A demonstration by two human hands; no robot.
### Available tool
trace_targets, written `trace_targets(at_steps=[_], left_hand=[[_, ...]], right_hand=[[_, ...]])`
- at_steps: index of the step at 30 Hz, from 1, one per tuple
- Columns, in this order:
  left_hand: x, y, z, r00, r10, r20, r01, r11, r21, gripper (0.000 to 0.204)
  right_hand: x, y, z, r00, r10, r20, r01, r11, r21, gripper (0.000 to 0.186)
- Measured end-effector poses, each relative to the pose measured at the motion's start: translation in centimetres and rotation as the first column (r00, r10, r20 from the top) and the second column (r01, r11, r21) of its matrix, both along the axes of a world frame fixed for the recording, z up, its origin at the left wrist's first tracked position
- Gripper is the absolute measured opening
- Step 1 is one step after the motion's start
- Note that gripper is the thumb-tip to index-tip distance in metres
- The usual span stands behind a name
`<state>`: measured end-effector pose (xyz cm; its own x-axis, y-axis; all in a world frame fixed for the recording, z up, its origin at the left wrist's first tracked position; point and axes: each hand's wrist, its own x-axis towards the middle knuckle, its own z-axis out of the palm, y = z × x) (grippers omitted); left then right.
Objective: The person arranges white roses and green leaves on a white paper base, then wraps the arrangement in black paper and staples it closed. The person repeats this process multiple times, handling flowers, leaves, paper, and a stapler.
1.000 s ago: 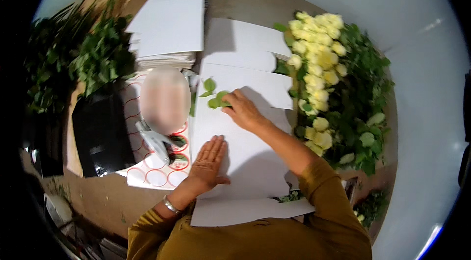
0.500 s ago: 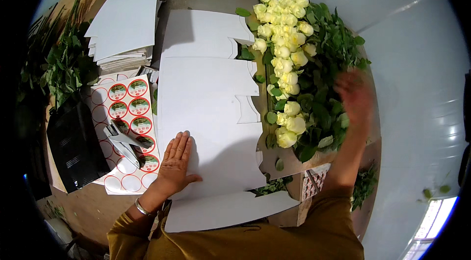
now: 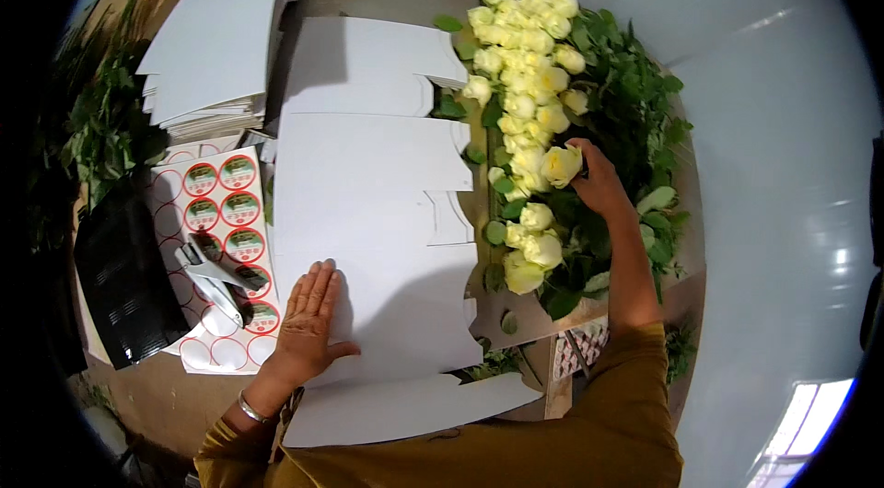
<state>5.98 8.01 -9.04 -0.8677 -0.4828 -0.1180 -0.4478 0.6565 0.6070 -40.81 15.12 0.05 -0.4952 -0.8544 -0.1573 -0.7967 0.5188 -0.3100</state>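
My left hand [image 3: 308,322] lies flat, fingers stretched out, on a large creased sheet of white cardboard [image 3: 378,156] with cut-out flaps along its right edge. At the right, my right hand [image 3: 600,180] is closed behind the bloom of a pale yellow rose [image 3: 561,166]; the stem under its fingers is hidden. Around that hand lie many more cream-yellow roses [image 3: 529,55], heaped in a long row with their heads toward the cardboard. Their dark green leaves [image 3: 626,74] spread to the right.
Left of the cardboard, a stapler [image 3: 216,281] rests on sheets of round red-rimmed stickers [image 3: 241,170]. Behind them stands a stack of white card [image 3: 216,37]. Black plastic [image 3: 129,276] and leafy stems [image 3: 115,129] lie at the far left. A pale wall [image 3: 773,166] rises on the right.
My right hand has come left and down from over the leaves and now grips one rose. The left hand stays flat on the cardboard. The whole view has shifted slightly.
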Motion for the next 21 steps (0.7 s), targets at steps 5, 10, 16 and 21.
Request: trace_targets(at_steps=[5,10,16,21], left_hand=[[-0.3,-0.1,-0.2,1.0,0.0,0.029,-0.001,1.0,0.025,0.121],[-0.3,0.0,0.0,0.999,-0.005,0.039,0.005,1.0,-0.015,0.118],[-0.3,-0.2,0.3,1.0,-0.002,0.012,0.002,1.0,-0.016,0.118],[0.4,0.1,-0.4,0.997,0.016,-0.08,-0.017,1.0,-0.023,0.114]], right_hand=[[5.4,5.3,5.0,0.995,0.091,0.049,-0.063,0.908,-0.414,0.04],[8.6,8.0,7.6,0.981,0.163,0.108,-0.08,0.837,-0.541,0.047],[7.8,9.5,9.7,0.931,0.201,0.306,0.061,0.74,-0.67,0.034],[9.0,8.0,14.0,0.991,-0.098,0.087,0.13,0.638,-0.759,0.054]])
